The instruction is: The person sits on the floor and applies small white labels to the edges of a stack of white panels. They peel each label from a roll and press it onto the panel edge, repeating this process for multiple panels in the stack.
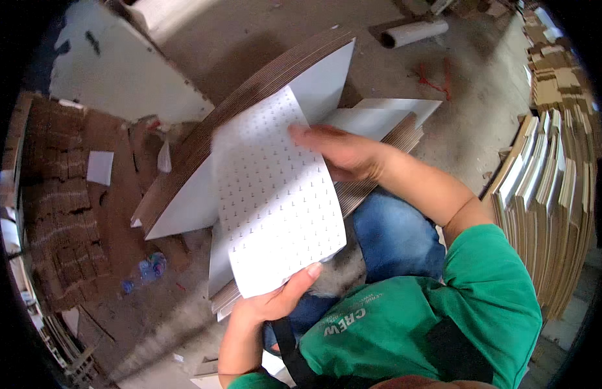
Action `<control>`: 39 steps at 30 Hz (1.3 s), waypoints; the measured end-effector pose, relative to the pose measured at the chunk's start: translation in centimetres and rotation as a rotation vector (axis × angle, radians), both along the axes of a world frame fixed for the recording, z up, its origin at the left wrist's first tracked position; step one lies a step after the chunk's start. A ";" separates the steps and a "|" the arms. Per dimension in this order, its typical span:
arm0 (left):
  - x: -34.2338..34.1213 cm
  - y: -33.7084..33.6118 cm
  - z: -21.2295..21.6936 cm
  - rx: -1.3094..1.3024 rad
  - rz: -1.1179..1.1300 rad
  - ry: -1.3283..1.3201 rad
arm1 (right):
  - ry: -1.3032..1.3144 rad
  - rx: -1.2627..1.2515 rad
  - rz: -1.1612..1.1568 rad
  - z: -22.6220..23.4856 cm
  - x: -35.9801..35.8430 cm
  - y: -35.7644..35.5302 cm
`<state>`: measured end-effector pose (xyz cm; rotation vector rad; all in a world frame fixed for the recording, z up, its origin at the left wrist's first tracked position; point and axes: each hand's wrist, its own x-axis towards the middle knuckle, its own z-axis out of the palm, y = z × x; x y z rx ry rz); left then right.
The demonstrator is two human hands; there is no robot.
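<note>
A white sheet (281,194) printed with rows of small dark marks lies slanted across the middle of the view. My left hand (281,299) grips its near end, thumb on top and the other fingers hidden underneath. Along the sheet's right edge is my right hand (340,152), smeared by motion, so its grip is unclear. Behind the sheet, a thick stack of white-faced corrugated cardboard (184,206) leans at an angle. A second cardboard stack (395,135) is partly covered by my right forearm.
Tall piles of cardboard sheets (541,207) stand on the right, and bundled brown cardboard (61,194) on the left. A large pale board (126,71) is at the far left. On the floor are a cardboard tube (414,34), red string (434,81) and crumpled clear plastic (152,266).
</note>
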<state>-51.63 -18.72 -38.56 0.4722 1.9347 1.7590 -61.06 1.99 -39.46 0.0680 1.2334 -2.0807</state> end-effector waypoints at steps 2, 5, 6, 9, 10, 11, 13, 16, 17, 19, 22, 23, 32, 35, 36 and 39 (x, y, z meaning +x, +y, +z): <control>0.0 0.4 -1.7 0.029 -0.029 -0.157 | 0.100 0.046 0.018 -0.2 -0.1 0.6; -0.2 0.2 -2.7 -0.023 -0.028 -0.291 | 0.190 0.087 0.017 -0.9 0.1 1.1; -0.3 0.0 -2.9 -0.030 0.025 -0.292 | 0.194 0.083 0.019 -1.1 0.1 1.1; -0.5 -0.8 -3.7 -0.024 0.200 -0.289 | 0.212 0.079 -0.007 -1.6 0.0 0.7; -0.4 -1.0 -3.8 0.012 0.268 -0.299 | 0.170 0.061 -0.008 -1.8 -0.1 0.5; -0.4 -1.2 -3.9 0.048 0.336 -0.308 | 0.129 0.042 -0.008 -2.1 -0.3 0.3; -0.5 -1.2 -3.3 0.072 0.259 -0.350 | 0.108 0.047 0.033 -2.4 -0.5 -0.3; -0.3 -0.7 -1.7 0.164 0.147 -0.585 | 0.100 0.099 0.109 -2.8 -0.6 -1.3; 0.1 -0.6 -1.8 0.123 0.151 -0.529 | 0.053 0.095 0.113 -3.3 -0.6 -1.6; 0.9 -0.6 -1.8 0.038 0.161 -0.417 | -0.011 0.137 0.143 -3.5 -1.0 -1.4; 2.4 -2.0 -1.7 -0.059 0.196 -0.209 | 0.069 0.331 0.090 -3.3 -2.5 3.1; 2.4 -1.5 -1.9 -0.006 0.285 -0.182 | 0.363 0.382 -0.060 -4.7 -2.2 5.9; 2.2 -2.5 -3.1 0.148 0.692 -0.087 | 0.480 0.918 -0.821 -1.8 1.9 17.7; 2.7 -3.2 -1.1 -0.119 0.408 -0.426 | 0.727 0.835 -0.383 0.4 4.0 8.0; 2.7 -3.0 0.0 -0.105 0.304 -0.480 | 0.659 0.621 -0.029 1.7 4.2 5.8; 1.0 -1.7 0.5 0.294 0.257 -0.117 | 0.458 0.229 0.173 2.2 3.9 -1.4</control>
